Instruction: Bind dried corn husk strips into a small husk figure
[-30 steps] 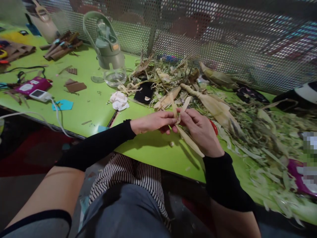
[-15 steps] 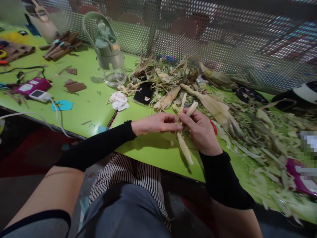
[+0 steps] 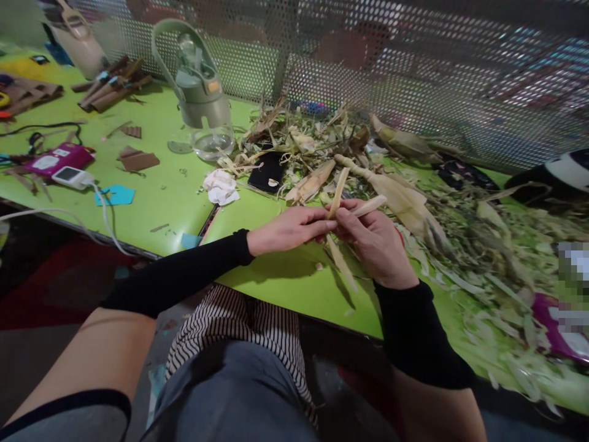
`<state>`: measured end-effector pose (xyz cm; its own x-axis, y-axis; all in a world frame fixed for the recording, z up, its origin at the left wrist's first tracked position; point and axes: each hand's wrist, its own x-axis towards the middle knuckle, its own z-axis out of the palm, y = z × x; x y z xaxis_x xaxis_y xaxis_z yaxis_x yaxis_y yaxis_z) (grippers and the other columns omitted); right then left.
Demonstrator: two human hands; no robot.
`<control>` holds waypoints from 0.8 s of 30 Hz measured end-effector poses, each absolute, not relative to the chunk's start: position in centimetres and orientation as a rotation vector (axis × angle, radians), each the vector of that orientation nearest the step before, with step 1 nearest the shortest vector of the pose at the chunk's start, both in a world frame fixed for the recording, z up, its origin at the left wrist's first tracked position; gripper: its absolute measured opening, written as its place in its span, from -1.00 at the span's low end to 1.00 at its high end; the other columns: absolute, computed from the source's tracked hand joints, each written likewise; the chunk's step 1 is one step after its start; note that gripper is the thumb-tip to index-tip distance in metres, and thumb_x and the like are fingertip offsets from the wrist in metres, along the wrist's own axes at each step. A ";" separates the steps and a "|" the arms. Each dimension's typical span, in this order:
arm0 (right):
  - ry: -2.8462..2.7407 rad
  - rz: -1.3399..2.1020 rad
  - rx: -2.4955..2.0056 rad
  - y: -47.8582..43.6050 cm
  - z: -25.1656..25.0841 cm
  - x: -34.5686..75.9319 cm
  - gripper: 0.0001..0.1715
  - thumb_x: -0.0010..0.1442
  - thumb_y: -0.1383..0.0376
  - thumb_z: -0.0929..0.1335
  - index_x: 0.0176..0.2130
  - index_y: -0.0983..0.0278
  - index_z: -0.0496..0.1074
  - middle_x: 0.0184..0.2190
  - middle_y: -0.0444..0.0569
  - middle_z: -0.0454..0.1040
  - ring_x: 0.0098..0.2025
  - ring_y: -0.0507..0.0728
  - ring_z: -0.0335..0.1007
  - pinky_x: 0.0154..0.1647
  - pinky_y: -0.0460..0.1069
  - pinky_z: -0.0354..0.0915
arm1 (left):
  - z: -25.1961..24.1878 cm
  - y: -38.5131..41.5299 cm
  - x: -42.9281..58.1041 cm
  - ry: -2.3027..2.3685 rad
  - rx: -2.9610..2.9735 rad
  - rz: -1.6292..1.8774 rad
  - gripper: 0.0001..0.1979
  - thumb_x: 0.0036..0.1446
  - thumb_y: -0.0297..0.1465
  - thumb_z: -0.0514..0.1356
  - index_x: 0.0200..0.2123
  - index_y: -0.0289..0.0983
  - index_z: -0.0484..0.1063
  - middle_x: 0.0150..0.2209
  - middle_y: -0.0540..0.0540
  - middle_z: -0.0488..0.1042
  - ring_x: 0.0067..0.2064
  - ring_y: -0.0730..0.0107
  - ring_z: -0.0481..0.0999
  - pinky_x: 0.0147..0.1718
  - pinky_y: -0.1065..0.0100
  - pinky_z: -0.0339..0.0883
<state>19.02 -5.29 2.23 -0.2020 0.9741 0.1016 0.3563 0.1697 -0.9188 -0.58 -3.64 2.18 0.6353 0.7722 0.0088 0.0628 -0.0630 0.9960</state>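
Pale corn husk strips [image 3: 340,261] cross between my hands, a little above the green table. One end hangs down toward the table edge, another points up, and a third sticks out to the right. My left hand [image 3: 299,226] pinches the strips from the left with thumb and fingers. From the right, my right hand [image 3: 370,239] is closed on them too, thumb on top. Where the strips meet, my fingers cover them. A small red thing [image 3: 400,236] shows partly behind my right hand.
Dried corn husks [image 3: 400,202] and shreds heap up behind and right of my hands. A black phone [image 3: 267,170], crumpled tissue [image 3: 221,187] and water bottle [image 3: 202,104] stand or lie at centre-left. A perforated metal panel [image 3: 322,55] borders the back. Purple packs [image 3: 59,158] lie at both sides.
Both hands have risen slightly with the strips. The right-hand strip end now points more sideways, and the hanging end has swung a little upward. My left fingers lie straighter.
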 end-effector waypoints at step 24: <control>-1.869 0.968 -1.415 -5.2 4.0 19.3 -0.22 0.26 -0.42 0.28 -0.36 0.20 0.48 -0.49 -0.10 0.41 -0.45 0.08 0.28 -0.43 -0.02 0.22 | 1.6 -2.8 -0.4 0.650 0.946 0.586 -0.83 0.39 -0.37 0.28 -0.24 -0.37 0.52 -0.30 -0.11 0.65 -0.34 0.59 0.56 -0.20 0.41 0.45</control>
